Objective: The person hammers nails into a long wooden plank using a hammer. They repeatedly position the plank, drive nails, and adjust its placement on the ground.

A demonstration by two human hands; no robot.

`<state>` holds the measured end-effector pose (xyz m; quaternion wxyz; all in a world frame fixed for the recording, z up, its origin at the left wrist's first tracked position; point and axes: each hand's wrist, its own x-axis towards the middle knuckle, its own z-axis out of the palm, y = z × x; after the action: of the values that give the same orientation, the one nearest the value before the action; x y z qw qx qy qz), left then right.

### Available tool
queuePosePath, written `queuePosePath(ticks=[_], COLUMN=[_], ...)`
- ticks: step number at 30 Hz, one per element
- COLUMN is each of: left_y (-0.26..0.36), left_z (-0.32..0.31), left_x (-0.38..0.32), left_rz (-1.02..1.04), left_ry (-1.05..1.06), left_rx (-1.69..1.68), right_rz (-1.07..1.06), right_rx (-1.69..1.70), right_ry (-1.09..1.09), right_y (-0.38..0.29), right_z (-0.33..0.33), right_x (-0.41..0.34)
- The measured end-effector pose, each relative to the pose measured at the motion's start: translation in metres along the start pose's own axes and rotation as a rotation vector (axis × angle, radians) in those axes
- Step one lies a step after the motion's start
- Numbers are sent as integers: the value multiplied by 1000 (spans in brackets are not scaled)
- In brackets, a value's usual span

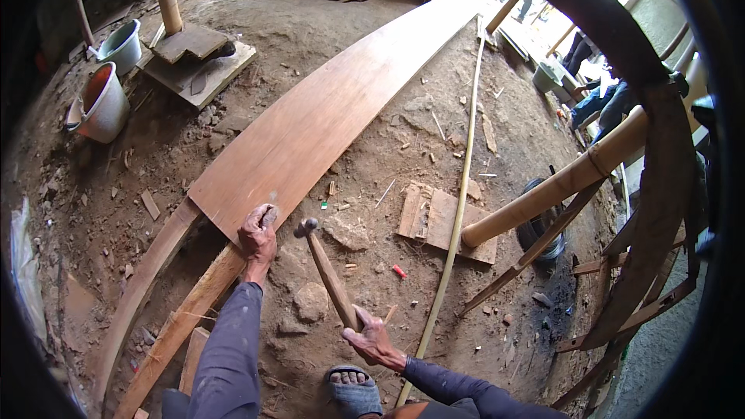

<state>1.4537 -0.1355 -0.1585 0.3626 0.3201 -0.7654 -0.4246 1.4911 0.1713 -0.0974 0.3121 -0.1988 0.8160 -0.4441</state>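
Note:
A long plywood board [326, 116] stretches from the doorway to the near left, its near end lying over two timber beams. My left hand [258, 235] is at the board's near right corner, fingers pinched together and knuckles up; whether something small is between the fingertips cannot be told. My right hand [372, 337] grips the wooden handle of a hammer [329, 276], low and to the right of the board. The hammer's metal head points up and away, a little right of my left hand and apart from the board.
Buckets [105, 105] stand at the left near a post on wooden plates. A bamboo prop [559, 174] rests on a plywood pad at the right, near coiled black hose [541, 238]. A thin pole [465, 174] lies on the dirt. People are at the upper right.

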Motion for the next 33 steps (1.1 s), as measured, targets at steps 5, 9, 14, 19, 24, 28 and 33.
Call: queuePosePath(ticks=[5, 9, 14, 19, 24, 28, 33], left_y=[-8, -11, -6, 1, -3, -7, -12], left_z=[2, 1, 7, 7, -6, -11, -11], left_x=[2, 5, 6, 0, -13, -17, -17], left_rz=[-15, -58, 3, 79, 17, 96, 255], left_ry=[-31, -43, -6, 171, 168, 159, 156], left_rx=[-122, -86, -22, 71, 118, 109, 158], right_rz=[-17, 28, -10, -125, -215, -261, -247], right_rx=[13, -26, -138, -170, -169, -211, -210], right_ry=[-22, 8, 74, 43, -8, -52, -88], right_y=[-2, 2, 5, -15, -31, -33, -44], right_z=[-5, -16, -31, -45, -43, -31, -27], right_x=[2, -8, 7, 32, 40, 46, 52])
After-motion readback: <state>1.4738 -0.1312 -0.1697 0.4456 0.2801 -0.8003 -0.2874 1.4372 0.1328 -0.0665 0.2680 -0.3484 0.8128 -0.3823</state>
